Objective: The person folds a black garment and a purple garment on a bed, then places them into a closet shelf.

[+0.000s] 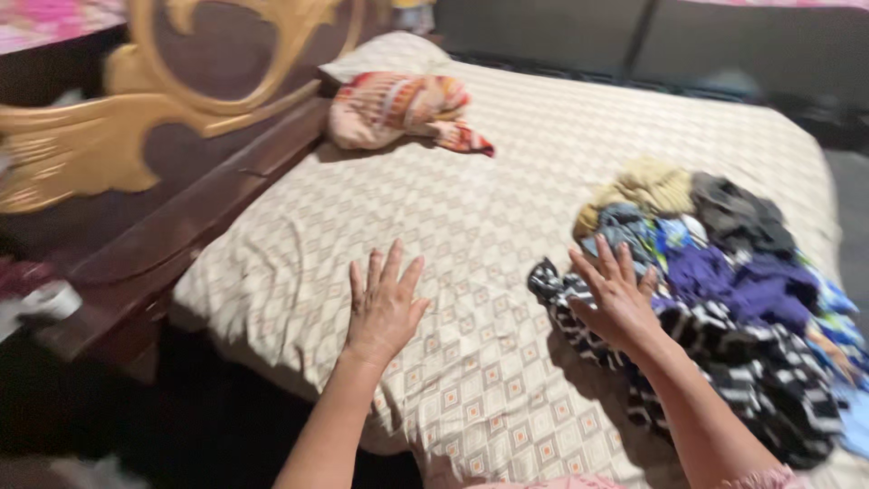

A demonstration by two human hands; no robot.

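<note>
L hand (385, 308) lies palm-down on the bedsheet (471, 226), fingers spread wide, holding nothing. R hand (617, 299) is also flat w/ fingers fanned out, resting on the near-left edge of the clothes pile (715, 290), on the black-and-white striped garment (760, 380); no grip on the fabric that I can see.

Sheet: beige/cream w/ a repeating diamond pattern & small orange centres, slightly wrinkled, hanging over the near edge of the mattress.

Pile sits on the right half of the bed, near the person. It's a loose, crumpled heap: striped black/white piece nearest & biggest, purple cloth (742, 281) in the middle, blue bits at the right edge & by the R hand's fingertips, dark grey piece (738, 213) behind, mustard-yellow knit (647, 186) at the far-left top. Frame is a bit blurred, so exact garment types can't be told.

Further back, near the head of the bed: a bunched orange-red patterned cloth (398, 109), w/ a pillow (385, 54) in the same beige print just behind it. Left side: dark wooden headboard (190, 118) w/ gold scrollwork.
</note>
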